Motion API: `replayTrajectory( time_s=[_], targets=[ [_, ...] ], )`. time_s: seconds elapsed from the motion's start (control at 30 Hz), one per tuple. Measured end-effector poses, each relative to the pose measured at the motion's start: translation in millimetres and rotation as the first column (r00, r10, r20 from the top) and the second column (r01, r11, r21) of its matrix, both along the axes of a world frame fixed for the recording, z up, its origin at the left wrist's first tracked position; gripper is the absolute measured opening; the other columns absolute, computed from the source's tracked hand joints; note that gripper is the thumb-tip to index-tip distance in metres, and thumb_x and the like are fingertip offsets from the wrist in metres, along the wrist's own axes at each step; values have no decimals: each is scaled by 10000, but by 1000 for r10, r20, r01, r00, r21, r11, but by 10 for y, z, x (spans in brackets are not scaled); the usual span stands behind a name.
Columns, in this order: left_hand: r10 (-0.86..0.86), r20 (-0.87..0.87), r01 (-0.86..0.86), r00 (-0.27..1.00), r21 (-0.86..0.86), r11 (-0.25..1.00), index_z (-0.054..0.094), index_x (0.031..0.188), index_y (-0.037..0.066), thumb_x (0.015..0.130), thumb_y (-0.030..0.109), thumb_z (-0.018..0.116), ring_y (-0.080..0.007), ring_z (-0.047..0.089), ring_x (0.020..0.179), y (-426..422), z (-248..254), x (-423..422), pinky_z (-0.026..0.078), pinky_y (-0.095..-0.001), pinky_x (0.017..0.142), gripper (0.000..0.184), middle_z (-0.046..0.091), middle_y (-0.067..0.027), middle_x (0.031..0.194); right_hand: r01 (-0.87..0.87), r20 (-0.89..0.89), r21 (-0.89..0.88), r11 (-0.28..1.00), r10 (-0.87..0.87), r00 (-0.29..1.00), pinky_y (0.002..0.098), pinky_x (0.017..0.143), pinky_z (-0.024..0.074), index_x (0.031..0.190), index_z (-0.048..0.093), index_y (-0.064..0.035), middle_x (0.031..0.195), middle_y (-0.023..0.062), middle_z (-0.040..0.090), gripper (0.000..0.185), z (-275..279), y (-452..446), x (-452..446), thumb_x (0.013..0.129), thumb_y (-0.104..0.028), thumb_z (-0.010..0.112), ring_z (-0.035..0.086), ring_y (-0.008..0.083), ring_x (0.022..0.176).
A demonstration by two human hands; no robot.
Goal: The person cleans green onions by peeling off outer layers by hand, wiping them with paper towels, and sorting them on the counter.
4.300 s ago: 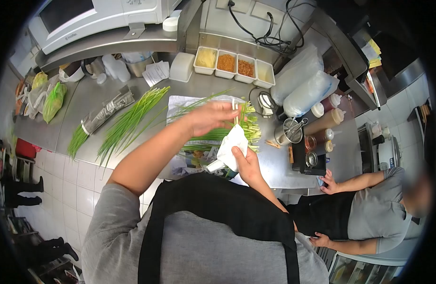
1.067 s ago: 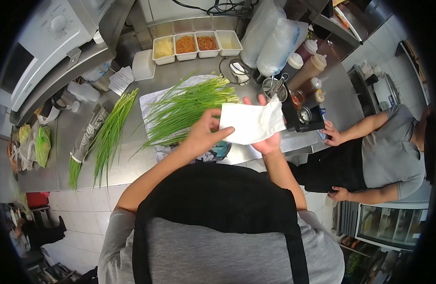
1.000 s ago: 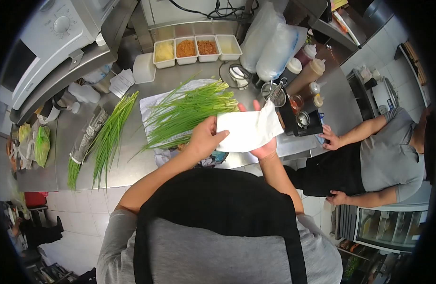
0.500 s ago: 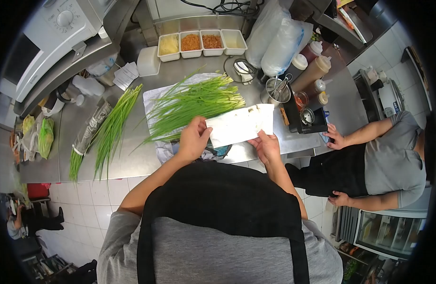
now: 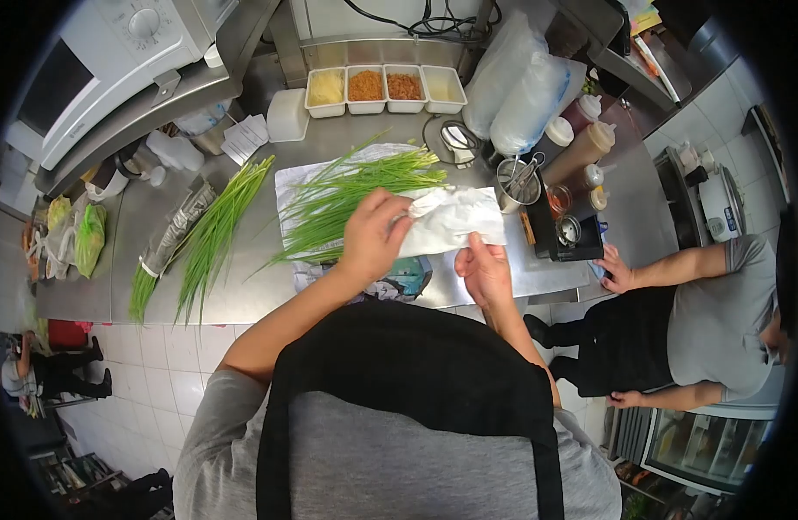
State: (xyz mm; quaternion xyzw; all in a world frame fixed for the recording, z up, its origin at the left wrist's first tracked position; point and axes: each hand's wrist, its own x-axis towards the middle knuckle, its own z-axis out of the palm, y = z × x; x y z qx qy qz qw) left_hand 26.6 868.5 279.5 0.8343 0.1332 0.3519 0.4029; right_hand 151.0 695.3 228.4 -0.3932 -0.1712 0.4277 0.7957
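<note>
A folded, crumpled white paper towel (image 5: 455, 217) is held up above the front part of the steel counter. My left hand (image 5: 371, 238) pinches its left end, with thumb and fingers bent toward each other. The lower right edge is gripped by my right hand (image 5: 484, 270), thumb on top. Behind and left of the towel, a spread of long green chives (image 5: 356, 195) lies on a pale paper sheet (image 5: 288, 179). Under my left wrist, a dark and teal crumpled item (image 5: 409, 276) sits at the counter edge, partly hidden.
Another chive bunch (image 5: 221, 230) lies left beside a newspaper-wrapped bundle (image 5: 178, 227). White tubs of toppings (image 5: 365, 88) line the back. To the right stand a metal cup with utensils (image 5: 513, 192), sauce bottles (image 5: 590, 143) and a black caddy (image 5: 546, 234). A co-worker's hand (image 5: 614, 267) rests by the counter.
The paper towel was flat with dark marks showing; now its left part is folded over and crumpled. My left hand has moved up and right along it. The view has shifted slightly.
</note>
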Motion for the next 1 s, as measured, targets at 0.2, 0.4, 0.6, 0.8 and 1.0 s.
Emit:
replayTrajectory(
  time_s=[0.2, 0.4, 0.6, 0.8, 1.0],
  targets=[
    [-14, 171, 28, 985, -79, 996, 622, 798, 64, 665, -182, 465, -205, 493, 848, 341, -47, -51, 424, -282, 738, 321, 427, -90, 1005, 295, 665, 64, 953, -261, 700, 294, 862, 440, 974, 560, -9, 1025, 129, 619, 167, 284, -71, 154, 808, -18, 579, 562, 184, 1011],
    [259, 244, -195, 934, -258, 946, 547, 968, 47, 736, -132, 499, -188, 492, 942, 297, -140, -152, 424, -294, 822, 296, 449, -90, 1058, 329, 878, 66, 942, -212, 429, 299, 819, 461, 877, 578, -8, 1051, 155, 611, 161, 429, -128, 0, 735, 4, 654, 587, 212, 967],
    [-424, 69, 418, 903, -371, 830, 467, 1192, 3, 802, -12, 578, -160, 526, 1038, 128, -666, -317, 425, -317, 906, 406, 552, -92, 1139, 276, 883, 80, 958, -196, 426, 311, 831, 451, 844, 569, -25, 1078, 156, 604, 166, 429, -37, -185, 708, -6, 661, 587, 247, 972],
    [-489, 392, 393, 779, -914, -106, 447, 1247, 40, 851, 189, 583, -199, 555, 1039, 263, -550, -268, 464, -349, 900, 445, 554, -90, 1156, 163, 955, -112, 980, 61, 290, 312, 816, 454, 811, 556, -30, 1080, 121, 612, 193, 484, -87, -203, 635, 33, 603, 591, 279, 950],
    [-360, 393, 390, 846, -917, -85, 355, 1314, 98, 865, 102, 549, -226, 506, 1098, 69, -347, -133, 449, -339, 913, 489, 419, -109, 1285, 93, 956, -202, 975, 176, 236, 327, 806, 454, 799, 590, -42, 1122, 132, 564, 227, 445, -56, -178, 585, 32, 606, 560, 303, 986]
  ],
)
